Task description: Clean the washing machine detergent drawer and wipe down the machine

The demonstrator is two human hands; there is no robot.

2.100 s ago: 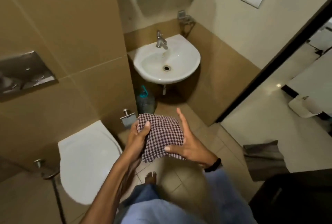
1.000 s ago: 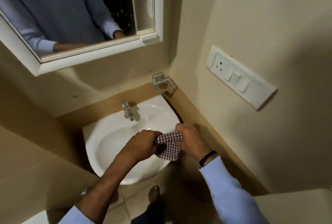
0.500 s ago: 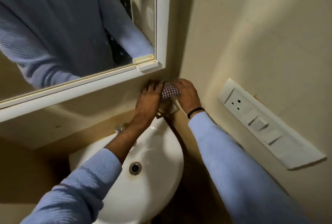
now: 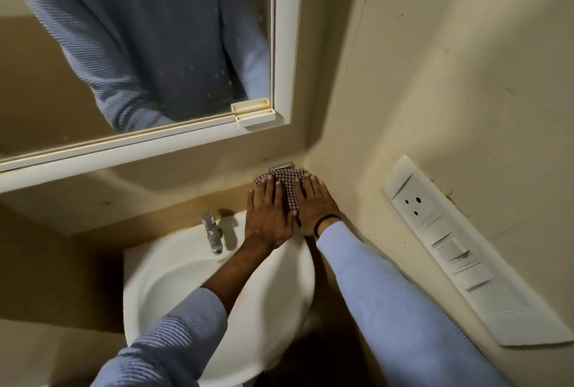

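Cloth (image 4: 290, 192): small check weave, dark on white, soft and creased. It is spread against the wall (image 4: 435, 76) in the corner, just above the back right rim of the basin (image 4: 174, 287). Its top edge touches a shiny metal holder (image 4: 281, 166) fixed there, and most of the holder is hidden.

Left hand (image 4: 267, 215): flat, fingers straight and together, pressing the cloth's left part. Right hand (image 4: 313, 205): also flat, fingers straight, pressing the right part beside the corner. The hands lie side by side with a strip of cloth showing between them. Thin black band (image 4: 326, 221) round the right wrist. Sleeves (image 4: 388, 309) are a pale blue, fine ribbed knit.

Basin: white glazed ceramic, rounded and smooth. Tap (image 4: 212, 236): short chrome cylinder on the back rim, left of the left hand.

Wall: matt cream paint, with a tan band behind the basin. Mirror (image 4: 155, 44) in a broad white frame hangs above, with a small white plastic tray (image 4: 254, 114) at its lower right corner. A long white switch plate (image 4: 450, 246) sits on the right wall, near the right forearm.
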